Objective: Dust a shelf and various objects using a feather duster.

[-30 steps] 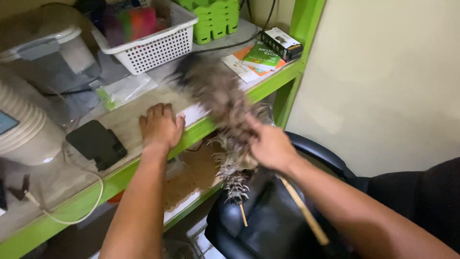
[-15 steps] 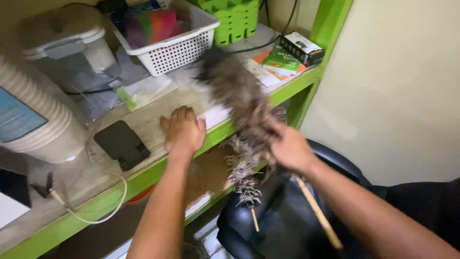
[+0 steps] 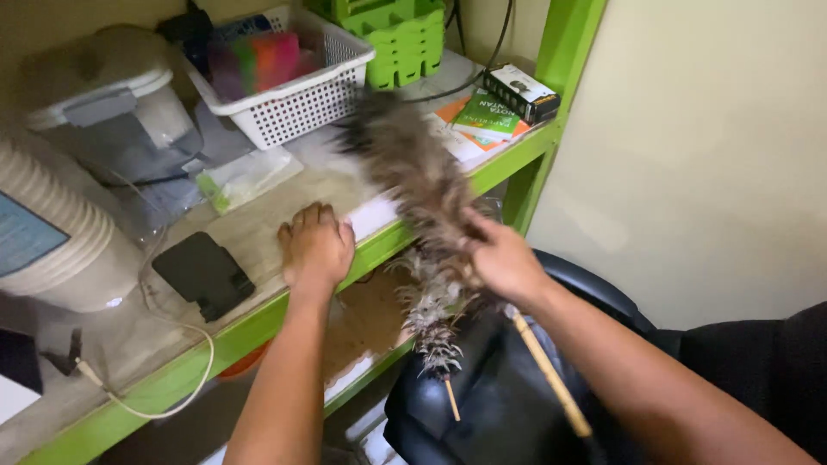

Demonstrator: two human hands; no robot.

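Feather duster [image 3: 413,176] was what we had in hand, its grey-brown plumes blurred over the far right part of the shelf [image 3: 258,226]. Going from the left, a big ribbed pale container [image 3: 52,250] stood at the shelf's left end, with a lidded grey tub [image 3: 108,108] beyond it. A flat black device [image 3: 202,274] lay near the green front edge, a pale cable [image 3: 164,379] looping beside it. Farther back sat a white mesh basket [image 3: 293,90]. Our left hand [image 3: 316,245] lay palm down on the shelf by the front edge, fingers loosely curled and grasping nothing. Our right hand [image 3: 504,258] was clenched around the duster where the plumes met its wooden stick [image 3: 551,379]. Green booklets [image 3: 487,116] and a small dark box [image 3: 521,93] lay at the shelf's right end. A black chair [image 3: 500,405] sat near, below our right arm.
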